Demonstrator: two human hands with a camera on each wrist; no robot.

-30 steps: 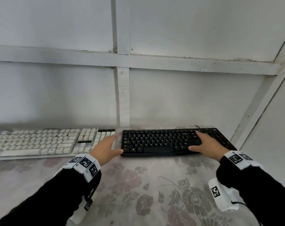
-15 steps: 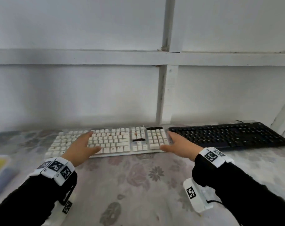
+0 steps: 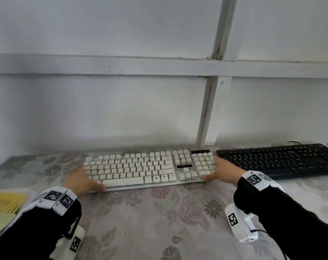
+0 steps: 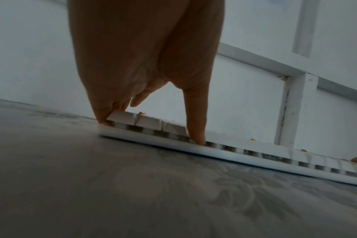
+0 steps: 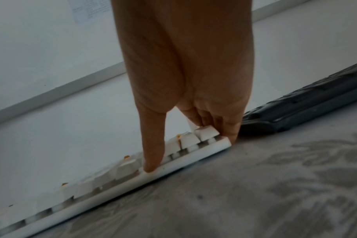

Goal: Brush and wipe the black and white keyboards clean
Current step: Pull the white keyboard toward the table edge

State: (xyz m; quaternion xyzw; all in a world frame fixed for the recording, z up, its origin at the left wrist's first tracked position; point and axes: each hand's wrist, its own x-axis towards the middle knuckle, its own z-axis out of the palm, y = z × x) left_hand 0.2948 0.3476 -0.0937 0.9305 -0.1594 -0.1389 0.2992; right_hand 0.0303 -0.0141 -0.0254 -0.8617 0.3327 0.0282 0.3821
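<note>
Since a second ago you are no longer holding the black keyboard (image 3: 283, 162); both your hands are now sitting on the white keyboard (image 3: 140, 169), one at each end, and the view is swinging left with them. Half a second ago your left hand was lying further in over the keys; now it is gripping the very left end.

At the far left edge of the head view something yellow and ribbed (image 3: 7, 200) is lying beside a pale green sheet (image 3: 0, 222); you cannot tell whether either is sitting in a container.

Your left hand (image 3: 82, 180) is clamping the left end of the white keyboard: the thumb (image 4: 196, 128) is pressing on the near front rim, and the other fingers (image 4: 104, 112) are curling over the end keys and the left corner. Your right hand (image 3: 222, 170) is mirroring that at the right end: thumb (image 5: 153, 153) on the front rim, fingers (image 5: 228, 127) wrapping the corner by the number pad. Between thumb and fingers on each hand, a few keycaps are showing, some carrying orange crumbs (image 5: 178, 136).

Just beyond your right fingers the black keyboard is lying on the flowered tablecloth (image 3: 159, 212), its left end near the white one's right end.
</note>
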